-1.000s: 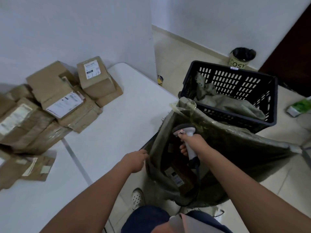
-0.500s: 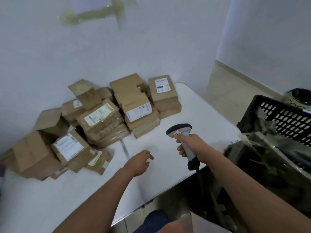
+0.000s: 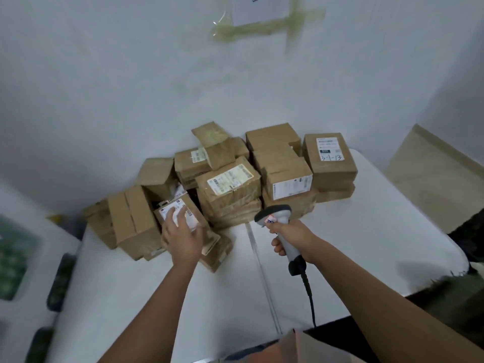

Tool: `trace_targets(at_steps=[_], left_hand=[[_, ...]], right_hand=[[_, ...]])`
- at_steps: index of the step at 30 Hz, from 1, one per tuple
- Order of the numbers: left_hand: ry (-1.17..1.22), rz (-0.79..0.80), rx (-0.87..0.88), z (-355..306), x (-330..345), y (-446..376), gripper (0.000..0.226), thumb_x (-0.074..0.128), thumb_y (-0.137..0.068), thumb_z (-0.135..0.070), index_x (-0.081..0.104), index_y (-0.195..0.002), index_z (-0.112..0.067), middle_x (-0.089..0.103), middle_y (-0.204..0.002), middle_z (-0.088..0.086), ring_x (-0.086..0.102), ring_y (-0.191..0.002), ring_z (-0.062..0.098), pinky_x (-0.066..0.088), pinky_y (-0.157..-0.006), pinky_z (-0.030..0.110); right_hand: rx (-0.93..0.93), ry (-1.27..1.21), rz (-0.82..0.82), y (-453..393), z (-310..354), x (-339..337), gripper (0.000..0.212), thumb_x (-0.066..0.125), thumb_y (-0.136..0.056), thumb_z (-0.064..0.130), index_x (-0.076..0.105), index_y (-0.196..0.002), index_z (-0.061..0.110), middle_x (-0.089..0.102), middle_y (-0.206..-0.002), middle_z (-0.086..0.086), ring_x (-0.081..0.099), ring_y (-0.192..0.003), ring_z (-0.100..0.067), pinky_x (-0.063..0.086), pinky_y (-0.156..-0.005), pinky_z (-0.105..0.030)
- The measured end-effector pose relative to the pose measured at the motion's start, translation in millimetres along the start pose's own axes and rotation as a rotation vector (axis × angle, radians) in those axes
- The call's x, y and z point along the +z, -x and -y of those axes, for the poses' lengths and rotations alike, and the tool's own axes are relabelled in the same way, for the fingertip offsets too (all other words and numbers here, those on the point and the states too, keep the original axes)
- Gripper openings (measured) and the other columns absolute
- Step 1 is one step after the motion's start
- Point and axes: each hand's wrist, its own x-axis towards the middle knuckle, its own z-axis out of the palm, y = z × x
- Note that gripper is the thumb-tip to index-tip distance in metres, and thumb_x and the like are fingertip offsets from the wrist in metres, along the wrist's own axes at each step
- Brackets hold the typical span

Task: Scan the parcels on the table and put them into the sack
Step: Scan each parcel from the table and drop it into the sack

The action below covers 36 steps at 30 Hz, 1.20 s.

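A heap of brown cardboard parcels (image 3: 230,184) is piled against the wall at the back of the white table (image 3: 366,244). My left hand (image 3: 183,237) lies flat on the white label of a small parcel (image 3: 180,205) at the front left of the heap, fingers spread over it. My right hand (image 3: 290,235) grips the handle of a grey barcode scanner (image 3: 273,212), its head pointing towards the heap and its black cable hanging down. Only the dark green sack's edge (image 3: 455,292) shows at the lower right.
A tall parcel with a handwritten label (image 3: 328,159) stands at the heap's right end. A paper sheet is taped to the wall (image 3: 262,11) above. Blurred green and dark items (image 3: 15,258) lie at the far left. Bare floor (image 3: 432,174) shows to the right.
My view swung from the sack back to the table. My left hand reached forward and left onto the small labelled parcel. My right hand stayed shut on the scanner, which now hangs over the table.
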Motion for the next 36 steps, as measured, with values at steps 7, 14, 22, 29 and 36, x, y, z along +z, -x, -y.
trace_targets(at_steps=[7, 14, 22, 29, 36], left_hand=[[0.368, 0.031, -0.649, 34, 2, -23, 0.057, 0.064, -0.09, -0.043, 0.045, -0.135, -0.014, 0.045, -0.141, 0.016, 0.046, -0.124, 0.04, 0.041, -0.104, 0.056], [0.834, 0.362, -0.979, 46, 6, -17, 0.087, 0.068, -0.082, -0.06, 0.032, -0.149, -0.019, 0.044, -0.148, 0.01, 0.045, -0.131, 0.038, 0.036, -0.111, 0.052], [1.14, 0.308, -0.912, 53, 9, -2, 0.069, 0.078, -0.082, -0.036, 0.038, -0.138, -0.024, 0.06, -0.127, 0.004, 0.064, -0.109, 0.028, 0.047, -0.102, 0.041], [1.222, 0.426, -0.764, 55, 1, 41, 0.046, 0.068, -0.092, -0.025, 0.051, -0.134, -0.02, 0.064, -0.131, 0.001, 0.063, -0.117, 0.021, 0.045, -0.102, 0.033], [1.204, 0.517, -0.709, 44, -2, 82, 0.038, 0.063, -0.094, -0.021, 0.054, -0.131, -0.02, 0.066, -0.127, 0.0, 0.059, -0.122, 0.02, 0.033, -0.117, 0.037]], right_hand=[[-0.022, 0.042, 0.013, -6, 9, 22, 0.032, 0.065, -0.094, 0.03, 0.061, -0.1, -0.001, 0.063, -0.064, -0.013, 0.058, -0.049, -0.019, 0.05, -0.047, -0.024], [0.006, 0.049, -0.003, -6, 2, 21, 0.031, 0.064, -0.094, 0.031, 0.06, -0.098, 0.0, 0.063, -0.064, -0.012, 0.058, -0.049, -0.019, 0.051, -0.048, -0.024], [0.001, 0.047, -0.019, -1, -5, 12, 0.032, 0.063, -0.094, 0.032, 0.06, -0.098, 0.0, 0.063, -0.065, -0.012, 0.058, -0.049, -0.018, 0.051, -0.048, -0.023], [0.023, 0.014, -0.021, 4, -21, 4, 0.034, 0.065, -0.094, 0.031, 0.06, -0.1, -0.002, 0.063, -0.063, -0.013, 0.058, -0.048, -0.018, 0.05, -0.047, -0.023], [0.018, -0.011, 0.035, 20, -40, -12, 0.033, 0.064, -0.094, 0.028, 0.058, -0.103, -0.003, 0.062, -0.064, -0.013, 0.058, -0.049, -0.019, 0.05, -0.048, -0.024]])
